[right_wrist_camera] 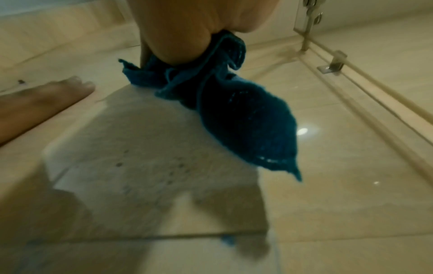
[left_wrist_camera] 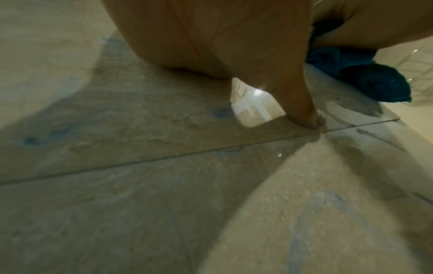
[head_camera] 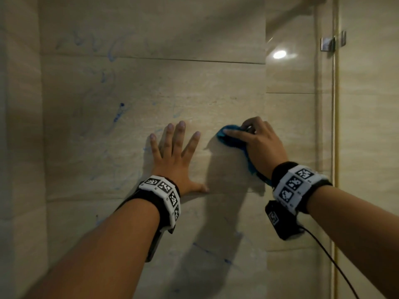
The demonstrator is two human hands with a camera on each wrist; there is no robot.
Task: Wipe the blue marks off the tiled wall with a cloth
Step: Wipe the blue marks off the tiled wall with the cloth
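My left hand (head_camera: 176, 149) lies flat on the beige tiled wall (head_camera: 194, 83) with its fingers spread; its thumb (left_wrist_camera: 302, 111) touches a grout line. Just to its right, my right hand (head_camera: 259, 143) grips a bunched blue cloth (head_camera: 228, 143) and presses it against the wall. A loose tail of the cloth (right_wrist_camera: 246, 126) hangs below the right hand (right_wrist_camera: 187, 27). Blue marks (head_camera: 118, 114) streak the tiles left of my hands, with fainter smears above (head_camera: 111, 55) and a line below (head_camera: 207, 250). In the left wrist view, blue smudges (left_wrist_camera: 56, 133) sit near the palm.
A glass panel with a metal bracket (head_camera: 330, 43) and a pale frame strip (head_camera: 334, 147) stands close on the right. The wall turns a corner at the far left (head_camera: 41, 126). A black cable (head_camera: 332, 262) hangs from my right wrist.
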